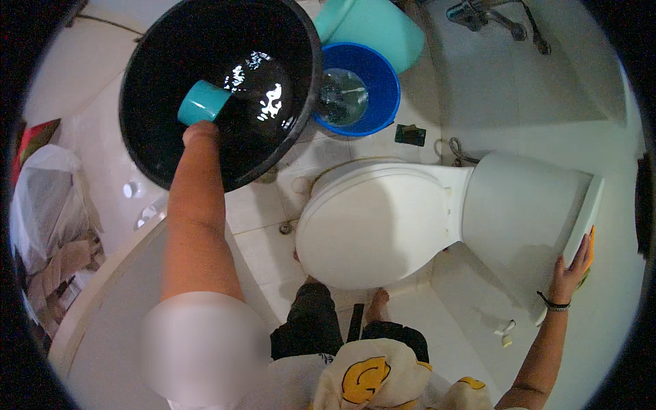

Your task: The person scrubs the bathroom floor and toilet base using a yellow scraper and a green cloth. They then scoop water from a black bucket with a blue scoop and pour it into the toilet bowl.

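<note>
My left hand [201, 132] reaches over a large black tub [146, 138] and grips a teal plastic dipper [202, 102]. The dipper is tilted inside the tub, near bright reflections on dark water [269, 102]. At the right, my right hand [568, 274] rests at the corner of the white toilet tank's lid [584, 215], fingers stretched along the edge. An orange and green item [591, 251], mostly hidden, shows beside those fingers; whether I hold it cannot be told. The toilet's seat cover [353, 225] is down.
A blue bucket [384, 97] with cloudy water touches the tub, beside a mint-green plastic container [384, 36]. A dark green packet [410, 135] lies on the tiles. A low partition [107, 266] curves at left, past which sits a white plastic bag [48, 205]. A faucet [469, 15] is wall-mounted.
</note>
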Action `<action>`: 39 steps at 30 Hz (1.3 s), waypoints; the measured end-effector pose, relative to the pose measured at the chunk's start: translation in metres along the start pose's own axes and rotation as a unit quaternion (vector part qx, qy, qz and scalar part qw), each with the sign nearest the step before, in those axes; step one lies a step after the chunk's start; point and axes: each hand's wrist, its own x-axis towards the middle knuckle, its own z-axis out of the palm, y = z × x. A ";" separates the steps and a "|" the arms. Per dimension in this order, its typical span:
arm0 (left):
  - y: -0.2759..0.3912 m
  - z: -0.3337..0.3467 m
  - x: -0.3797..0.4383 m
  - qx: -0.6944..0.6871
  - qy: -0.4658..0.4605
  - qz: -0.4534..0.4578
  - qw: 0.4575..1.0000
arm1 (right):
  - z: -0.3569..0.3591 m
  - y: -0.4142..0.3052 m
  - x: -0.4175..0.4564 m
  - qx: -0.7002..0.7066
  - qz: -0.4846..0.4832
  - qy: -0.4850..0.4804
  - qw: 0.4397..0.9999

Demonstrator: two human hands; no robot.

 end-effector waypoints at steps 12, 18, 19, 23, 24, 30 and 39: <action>0.045 0.069 0.120 0.016 -0.011 0.266 0.964 | -0.008 -0.006 0.007 -0.004 -0.014 -0.027 1.000; 0.012 0.031 0.038 -0.386 -0.095 0.246 0.884 | -0.006 0.004 0.003 -0.004 -0.010 -0.025 1.000; 0.005 0.023 0.010 -0.451 -0.086 0.245 0.854 | -0.006 0.006 0.004 -0.008 -0.014 -0.023 1.000; -0.016 0.018 -0.074 -0.641 -0.035 0.237 0.729 | -0.002 0.014 0.000 -0.037 -0.008 -0.007 0.999; -0.022 0.022 -0.090 -0.674 -0.023 0.234 0.700 | 0.000 0.015 0.001 -0.044 -0.014 -0.003 0.999; -0.064 0.047 -0.223 -0.787 0.066 0.185 0.584 | 0.003 0.015 0.004 -0.012 -0.007 0.011 1.000; -0.107 0.185 -0.415 -0.864 0.121 -0.001 0.489 | -0.001 0.002 0.008 -0.101 0.022 0.006 0.995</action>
